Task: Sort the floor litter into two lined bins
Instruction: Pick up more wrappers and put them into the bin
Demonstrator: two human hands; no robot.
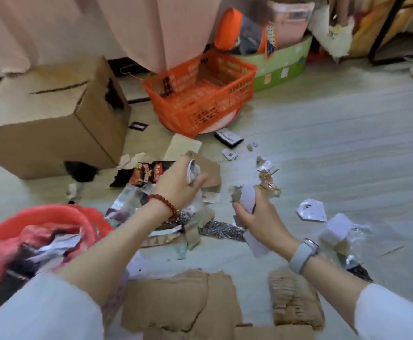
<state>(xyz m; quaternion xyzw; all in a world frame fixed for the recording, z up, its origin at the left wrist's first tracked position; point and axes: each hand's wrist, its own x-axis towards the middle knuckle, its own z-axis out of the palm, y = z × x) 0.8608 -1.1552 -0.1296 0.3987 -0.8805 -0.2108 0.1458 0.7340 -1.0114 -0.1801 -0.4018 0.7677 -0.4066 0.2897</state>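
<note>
A big brown cardboard box (41, 119) sits on the pale wooden floor (335, 143) toward its far left, with an orange plastic lattice basket (200, 94) just beside it further along the far side. At the near left edge stands a bin lined with a red plastic bag (60, 217), already holding crumpled wrappers. Flat torn sheets of brown cardboard (176, 298) lie along the near edge of the floor. In the middle lies a heap of litter: a black and red snack packet (144, 174), silvery foil wrappers (127, 202) and scraps of white paper (311, 211) scattered to the right.

The person's left hand (176, 185), a red bead bracelet (162, 203) on its wrist, hovers over the heap with its grip curled round a crumpled silvery wrapper (192, 170). The right hand (262, 219), with a pale grey watch (303, 253) on its wrist, has its grip closed round a bunch of white paper and brown scraps (248, 197), held above the floor near the heap.
</note>
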